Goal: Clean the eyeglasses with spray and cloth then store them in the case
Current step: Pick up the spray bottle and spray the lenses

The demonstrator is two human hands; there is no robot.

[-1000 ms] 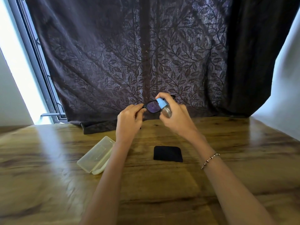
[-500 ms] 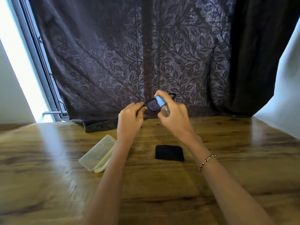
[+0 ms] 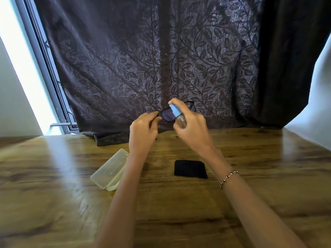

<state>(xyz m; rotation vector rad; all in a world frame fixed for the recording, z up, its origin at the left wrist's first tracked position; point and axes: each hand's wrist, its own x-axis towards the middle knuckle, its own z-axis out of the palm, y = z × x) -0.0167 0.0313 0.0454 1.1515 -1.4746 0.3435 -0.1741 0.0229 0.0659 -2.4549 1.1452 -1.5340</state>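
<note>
My left hand (image 3: 143,130) pinches the left corner of the black-framed eyeglasses (image 3: 167,115) and holds them up above the far side of the table. My right hand (image 3: 192,127) grips a small clear spray bottle (image 3: 177,115) with a blue top, its index finger resting on the nozzle, right in front of the left lens. The right lens is mostly hidden behind this hand. A folded black cloth (image 3: 190,169) lies flat on the wooden table (image 3: 268,176) below my hands. A translucent glasses case (image 3: 109,170) lies shut to the left, partly behind my left forearm.
A dark leaf-patterned curtain (image 3: 161,59) hangs behind the table, its hem bunched on the far edge. A bright window with a metal frame (image 3: 48,68) is at the left. A white wall (image 3: 315,113) borders the table's right side.
Both hands hold the same grip on glasses and bottle. My head has tilted slightly, shifting the scene down and right in view.
</note>
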